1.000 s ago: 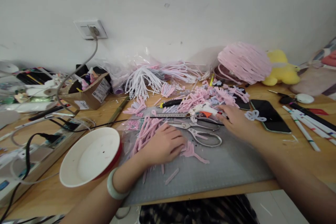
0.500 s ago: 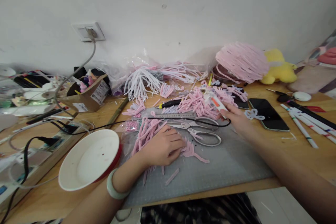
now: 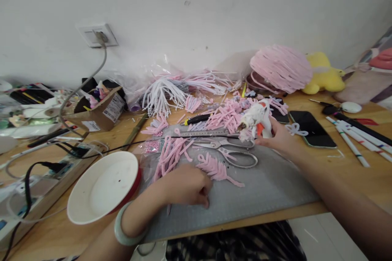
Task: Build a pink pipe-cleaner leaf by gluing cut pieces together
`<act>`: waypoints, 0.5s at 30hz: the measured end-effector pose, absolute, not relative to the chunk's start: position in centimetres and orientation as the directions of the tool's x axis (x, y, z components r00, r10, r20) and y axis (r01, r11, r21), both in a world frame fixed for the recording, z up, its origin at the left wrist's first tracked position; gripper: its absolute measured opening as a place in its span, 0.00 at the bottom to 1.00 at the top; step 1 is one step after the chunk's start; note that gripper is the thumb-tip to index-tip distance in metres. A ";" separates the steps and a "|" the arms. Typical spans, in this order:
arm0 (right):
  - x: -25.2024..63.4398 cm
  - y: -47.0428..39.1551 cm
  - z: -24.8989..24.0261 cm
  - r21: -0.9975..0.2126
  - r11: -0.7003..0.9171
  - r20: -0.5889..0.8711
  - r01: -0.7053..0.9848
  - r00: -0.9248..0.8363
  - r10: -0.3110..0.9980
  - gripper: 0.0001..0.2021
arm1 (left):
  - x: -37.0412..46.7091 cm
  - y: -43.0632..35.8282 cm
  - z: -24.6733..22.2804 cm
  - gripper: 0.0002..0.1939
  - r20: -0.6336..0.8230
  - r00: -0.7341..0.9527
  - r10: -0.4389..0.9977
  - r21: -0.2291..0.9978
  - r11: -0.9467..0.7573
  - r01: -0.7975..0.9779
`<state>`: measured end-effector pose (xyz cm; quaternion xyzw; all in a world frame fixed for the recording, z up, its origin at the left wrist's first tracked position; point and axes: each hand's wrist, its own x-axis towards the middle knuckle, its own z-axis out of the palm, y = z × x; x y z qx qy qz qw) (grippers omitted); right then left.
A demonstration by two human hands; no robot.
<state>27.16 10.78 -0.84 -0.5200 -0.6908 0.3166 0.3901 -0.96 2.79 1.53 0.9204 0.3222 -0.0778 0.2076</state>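
In my right hand (image 3: 279, 138) is a white glue gun (image 3: 256, 116) with an orange trigger, its nozzle end crusted and pointing left. It is raised above a heap of pink pipe-cleaner pieces (image 3: 225, 117). My left hand (image 3: 187, 185) is low over the grey cutting mat (image 3: 260, 189), thumb and fingers pinched together; whatever lies between them is hidden. Just beyond it rests a pink leaf-shaped pipe-cleaner piece (image 3: 216, 167) with a loop at one end and a stem at the other. Longer pink pipe cleaners (image 3: 170, 157) lie behind my left wrist.
Metal scissors (image 3: 241, 159) and a ruler (image 3: 203, 133) lie across the mat, with a black cable (image 3: 122, 145) passing over. A white bowl (image 3: 102, 187) and power strip (image 3: 58, 181) stand left. A phone (image 3: 312, 128) and white markers (image 3: 352, 142) lie right.
My right hand has lifted and turned the glue gun, bringing it nearer. The left hand has moved toward me, off the leaf-shaped piece, over where a short pink piece lay.
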 end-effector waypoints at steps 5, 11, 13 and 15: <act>26.6 10.2 -0.7 -0.640 0.325 0.302 0.696 -0.161 0.940 0.27 | -3.3 4.0 3.0 0.05 -0.332 0.671 0.663 0.361 -0.568 0.739; 26.7 10.0 -0.3 -0.445 0.601 0.429 0.664 -0.431 0.794 0.18 | -4.2 4.4 2.1 0.09 -0.415 0.698 0.583 0.424 -0.555 0.716; 26.9 10.0 0.0 -0.395 0.659 0.435 0.641 -0.501 0.748 0.15 | -4.1 4.5 1.7 0.06 -0.397 0.720 0.569 0.430 -0.577 0.694; 27.0 10.1 0.2 -0.331 0.706 0.442 0.626 -0.558 0.702 0.13 | -4.1 4.5 1.5 0.06 -0.386 0.736 0.556 0.438 -0.592 0.676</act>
